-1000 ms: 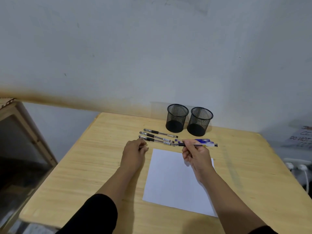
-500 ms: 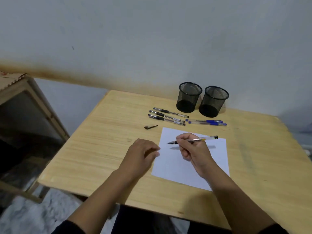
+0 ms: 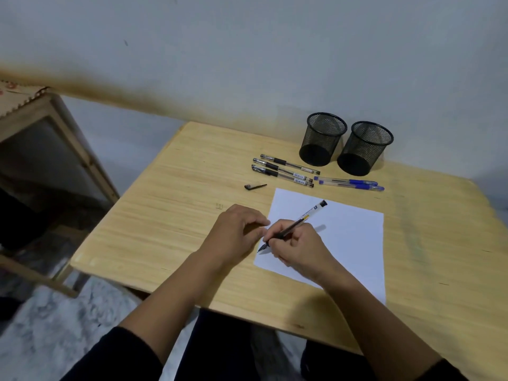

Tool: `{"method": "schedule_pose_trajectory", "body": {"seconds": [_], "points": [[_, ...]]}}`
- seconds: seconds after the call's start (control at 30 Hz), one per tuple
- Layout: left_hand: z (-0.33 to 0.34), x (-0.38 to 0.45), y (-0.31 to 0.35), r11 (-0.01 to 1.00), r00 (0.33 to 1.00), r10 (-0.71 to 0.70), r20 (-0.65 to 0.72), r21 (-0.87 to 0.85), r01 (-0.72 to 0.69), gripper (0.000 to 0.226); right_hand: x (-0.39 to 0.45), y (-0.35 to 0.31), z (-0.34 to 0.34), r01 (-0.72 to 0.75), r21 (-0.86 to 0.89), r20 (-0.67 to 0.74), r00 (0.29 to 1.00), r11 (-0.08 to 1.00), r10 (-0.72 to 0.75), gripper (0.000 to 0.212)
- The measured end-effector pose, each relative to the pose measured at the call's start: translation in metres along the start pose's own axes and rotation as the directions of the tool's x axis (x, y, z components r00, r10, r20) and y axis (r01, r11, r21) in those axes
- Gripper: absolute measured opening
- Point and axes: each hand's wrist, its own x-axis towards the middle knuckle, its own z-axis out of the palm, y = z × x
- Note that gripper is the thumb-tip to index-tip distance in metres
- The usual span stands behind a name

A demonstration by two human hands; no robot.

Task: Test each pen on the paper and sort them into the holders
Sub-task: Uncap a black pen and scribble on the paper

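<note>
My right hand [image 3: 295, 247] grips an uncapped black pen [image 3: 305, 217], its tip down at the left edge of the white paper [image 3: 346, 237]. My left hand [image 3: 236, 232] rests curled on the table beside the paper's left edge, fingers near the pen tip. Three black pens [image 3: 283, 170] lie in a row behind the paper. Two blue pens [image 3: 349, 184] lie to their right. A black pen cap [image 3: 254, 186] lies alone left of the paper's far corner. Two black mesh holders, the left holder [image 3: 323, 138] and the right holder [image 3: 364, 147], stand at the back, both looking empty.
The light wooden table [image 3: 170, 215] sits against a grey wall. A wooden frame cabinet [image 3: 46, 149] stands to the left of the table. My legs show under the near table edge.
My right hand swung the pen from level to a writing slant and brought its tip down to the paper's left edge. My left hand stayed by the paper. The view shifted slightly.
</note>
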Motion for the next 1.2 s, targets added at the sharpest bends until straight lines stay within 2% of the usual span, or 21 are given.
{"method": "schedule_pose_trajectory", "body": {"seconds": [0.2, 0.67, 1.2], "points": [[0.0005, 0.0002, -0.0004, 1.000, 1.000, -0.006, -0.002, 0.005, 0.006, 0.021, -0.0059, 0.0032, 0.0042, 0.049, -0.189, -0.020, 0.998, 0.981, -0.054, 0.012], [0.0000, -0.0006, 0.0006, 1.000, 1.000, -0.007, 0.000, 0.010, 0.007, 0.020, -0.0075, 0.0019, 0.0076, 0.079, -0.254, 0.034, 0.997, 0.964, -0.073, 0.008], [0.0011, -0.0005, -0.0010, 1.000, 1.000, -0.005, 0.003, 0.025, 0.005, 0.020, -0.0070, 0.0033, 0.0080, 0.082, -0.269, 0.003, 0.996, 0.960, -0.084, 0.012]]}}
